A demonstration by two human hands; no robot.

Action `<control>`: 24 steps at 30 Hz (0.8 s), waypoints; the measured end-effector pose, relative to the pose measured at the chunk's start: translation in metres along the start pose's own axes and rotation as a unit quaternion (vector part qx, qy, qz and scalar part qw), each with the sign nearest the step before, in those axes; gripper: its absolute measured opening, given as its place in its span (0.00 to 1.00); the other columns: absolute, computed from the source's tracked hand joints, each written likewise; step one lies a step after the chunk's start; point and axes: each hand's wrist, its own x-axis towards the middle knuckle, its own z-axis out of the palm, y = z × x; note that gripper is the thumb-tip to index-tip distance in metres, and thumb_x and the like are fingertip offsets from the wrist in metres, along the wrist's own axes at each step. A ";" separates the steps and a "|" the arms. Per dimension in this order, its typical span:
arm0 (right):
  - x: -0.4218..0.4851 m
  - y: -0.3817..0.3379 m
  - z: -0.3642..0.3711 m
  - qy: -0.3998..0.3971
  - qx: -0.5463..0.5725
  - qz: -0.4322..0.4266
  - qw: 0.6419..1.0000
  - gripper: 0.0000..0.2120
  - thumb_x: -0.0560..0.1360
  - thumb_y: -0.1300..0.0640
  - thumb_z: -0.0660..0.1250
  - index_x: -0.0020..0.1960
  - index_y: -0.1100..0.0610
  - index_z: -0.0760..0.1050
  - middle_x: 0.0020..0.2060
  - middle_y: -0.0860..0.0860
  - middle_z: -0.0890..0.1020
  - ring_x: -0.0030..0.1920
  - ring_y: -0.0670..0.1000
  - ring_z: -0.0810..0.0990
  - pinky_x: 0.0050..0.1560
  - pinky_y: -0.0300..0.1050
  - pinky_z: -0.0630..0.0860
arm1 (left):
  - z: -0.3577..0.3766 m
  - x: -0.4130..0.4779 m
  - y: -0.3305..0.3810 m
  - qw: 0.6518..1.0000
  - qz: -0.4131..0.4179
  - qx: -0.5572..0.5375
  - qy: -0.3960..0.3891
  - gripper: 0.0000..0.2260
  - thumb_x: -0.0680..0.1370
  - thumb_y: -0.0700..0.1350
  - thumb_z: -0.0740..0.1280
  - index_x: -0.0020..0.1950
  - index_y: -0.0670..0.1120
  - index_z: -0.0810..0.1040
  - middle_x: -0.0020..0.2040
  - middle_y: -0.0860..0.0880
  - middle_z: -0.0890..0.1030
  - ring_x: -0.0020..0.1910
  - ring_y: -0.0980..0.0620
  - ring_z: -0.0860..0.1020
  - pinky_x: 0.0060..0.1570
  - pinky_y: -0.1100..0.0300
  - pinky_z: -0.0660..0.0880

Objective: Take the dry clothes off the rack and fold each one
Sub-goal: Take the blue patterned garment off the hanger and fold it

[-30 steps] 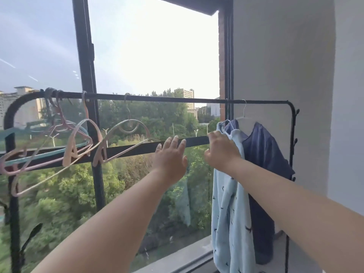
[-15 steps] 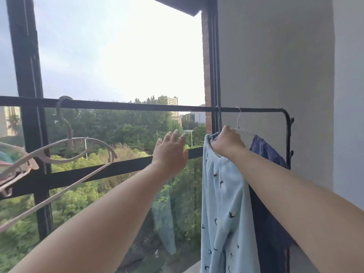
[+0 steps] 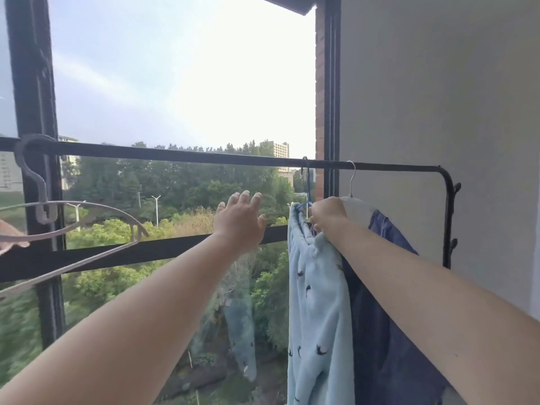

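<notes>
Just below my right hand (image 3: 328,217), the pale blue patterned garment (image 3: 318,302) hangs from the rack rail (image 3: 204,157), and that hand's fingers curl into its gathered top edge. A navy garment (image 3: 382,317) hangs behind it. My left hand (image 3: 241,220) hovers alongside, fingers spread, holding nothing. Well to its left dangles an empty hanger (image 3: 42,206).

Bright daylight comes from the sky (image 3: 190,83), almost white in the middle. The right wall (image 3: 438,112) looks grey and dim. The window glass (image 3: 239,331) faintly mirrors the pale blue clothes (image 3: 318,302).
</notes>
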 end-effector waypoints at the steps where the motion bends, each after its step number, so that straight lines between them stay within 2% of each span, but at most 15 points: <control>1: -0.003 -0.002 -0.001 -0.006 -0.004 -0.004 1.000 0.11 0.77 0.62 0.59 0.36 0.56 0.66 0.43 0.57 0.74 0.40 0.54 0.74 0.43 0.47 0.73 | -0.001 -0.002 0.001 1.000 -0.006 0.005 -0.001 0.24 0.82 0.51 0.53 0.77 0.48 0.53 0.76 0.46 0.57 0.76 0.46 0.54 0.73 0.45 0.55; 4: -0.009 -0.010 -0.003 -0.006 0.002 -0.040 0.999 0.06 0.76 0.65 0.61 0.40 0.62 0.73 0.32 0.55 0.74 0.31 0.53 0.71 0.31 0.44 0.66 | -0.006 -0.015 0.001 0.999 -0.027 0.016 -0.006 0.24 0.82 0.51 0.52 0.77 0.47 0.53 0.76 0.45 0.57 0.76 0.46 0.54 0.72 0.45 0.55; 6: -0.017 -0.017 -0.007 -0.013 -0.005 -0.066 0.998 0.05 0.76 0.64 0.62 0.41 0.63 0.74 0.32 0.55 0.74 0.30 0.52 0.70 0.28 0.43 0.65 | -0.010 -0.025 -0.002 0.999 -0.043 0.028 -0.013 0.25 0.82 0.51 0.52 0.77 0.47 0.52 0.77 0.45 0.57 0.76 0.45 0.54 0.72 0.45 0.55; 8: -0.022 -0.023 -0.010 -0.021 -0.014 -0.087 0.996 0.06 0.76 0.64 0.62 0.42 0.64 0.74 0.33 0.55 0.74 0.29 0.51 0.70 0.27 0.41 0.66 | -0.015 -0.034 -0.009 0.997 -0.058 0.040 -0.021 0.25 0.82 0.51 0.52 0.77 0.47 0.52 0.76 0.44 0.57 0.75 0.45 0.55 0.72 0.45 0.55; 12: -0.042 -0.029 -0.015 -0.041 -0.027 -0.112 0.992 0.07 0.75 0.63 0.64 0.38 0.63 0.74 0.30 0.55 0.72 0.28 0.51 0.68 0.29 0.45 0.65 | -0.031 -0.058 -0.025 0.993 -0.099 0.050 -0.031 0.24 0.82 0.50 0.51 0.77 0.47 0.53 0.76 0.45 0.57 0.75 0.45 0.55 0.72 0.45 0.56; 15: -0.062 -0.029 -0.013 -0.050 -0.038 -0.139 0.988 0.11 0.75 0.64 0.63 0.51 0.72 0.77 0.28 0.54 0.71 0.26 0.49 0.66 0.26 0.41 0.63 | -0.041 -0.074 -0.037 0.990 -0.127 0.046 -0.041 0.24 0.82 0.51 0.51 0.77 0.47 0.52 0.76 0.45 0.58 0.75 0.46 0.56 0.72 0.45 0.57; 17: -0.076 -0.027 -0.012 -0.058 -0.049 -0.160 0.984 0.16 0.74 0.63 0.63 0.57 0.73 0.75 0.24 0.52 0.72 0.25 0.48 0.68 0.22 0.36 0.65 | -0.047 -0.086 -0.042 0.989 -0.136 0.035 -0.048 0.25 0.82 0.51 0.52 0.77 0.47 0.52 0.76 0.46 0.59 0.74 0.46 0.57 0.71 0.44 0.59; 18: -0.087 -0.025 -0.010 -0.062 -0.065 -0.169 0.982 0.13 0.74 0.62 0.63 0.53 0.70 0.77 0.22 0.51 0.71 0.25 0.48 0.68 0.23 0.35 0.67 | -0.051 -0.097 -0.046 0.988 -0.140 0.031 -0.054 0.25 0.82 0.51 0.52 0.77 0.47 0.52 0.76 0.46 0.59 0.74 0.45 0.58 0.71 0.44 0.59; 19: -0.095 -0.025 -0.011 -0.060 -0.087 -0.180 0.978 0.08 0.74 0.61 0.63 0.43 0.66 0.78 0.21 0.51 0.70 0.25 0.49 0.67 0.27 0.37 0.69 | -0.052 -0.101 -0.047 0.988 -0.141 0.032 -0.062 0.25 0.82 0.52 0.51 0.77 0.47 0.52 0.76 0.45 0.59 0.74 0.45 0.58 0.71 0.45 0.59; 20: -0.105 -0.025 -0.009 -0.056 -0.102 -0.190 0.975 0.12 0.74 0.60 0.63 0.32 0.62 0.73 0.21 0.50 0.67 0.25 0.49 0.65 0.32 0.40 0.70 | -0.054 -0.113 -0.051 0.987 -0.143 0.032 -0.071 0.25 0.82 0.52 0.51 0.77 0.47 0.51 0.76 0.45 0.58 0.74 0.45 0.57 0.71 0.45 0.58; 21: -0.119 -0.026 -0.008 -0.049 -0.127 -0.201 0.970 0.17 0.73 0.60 0.64 0.26 0.58 0.66 0.20 0.50 0.64 0.24 0.49 0.63 0.36 0.41 0.70 | -0.057 -0.124 -0.055 0.985 -0.148 0.027 -0.082 0.26 0.82 0.53 0.51 0.78 0.46 0.50 0.77 0.45 0.56 0.75 0.45 0.56 0.72 0.45 0.56; 22: -0.128 -0.026 -0.008 -0.043 -0.140 -0.208 0.967 0.21 0.73 0.59 0.65 0.24 0.56 0.62 0.20 0.49 0.62 0.23 0.49 0.61 0.38 0.42 0.70 | -0.058 -0.133 -0.058 0.983 -0.154 0.019 -0.094 0.26 0.82 0.53 0.52 0.78 0.46 0.49 0.77 0.45 0.55 0.76 0.45 0.54 0.73 0.45 0.55; 24: -0.152 -0.025 -0.002 -0.027 -0.164 -0.212 0.963 0.22 0.71 0.59 0.66 0.23 0.55 0.60 0.20 0.49 0.61 0.24 0.50 0.61 0.38 0.43 0.69 | -0.062 -0.158 -0.071 0.980 -0.164 0.012 -0.112 0.29 0.82 0.53 0.53 0.78 0.44 0.47 0.78 0.45 0.51 0.76 0.46 0.52 0.74 0.46 0.54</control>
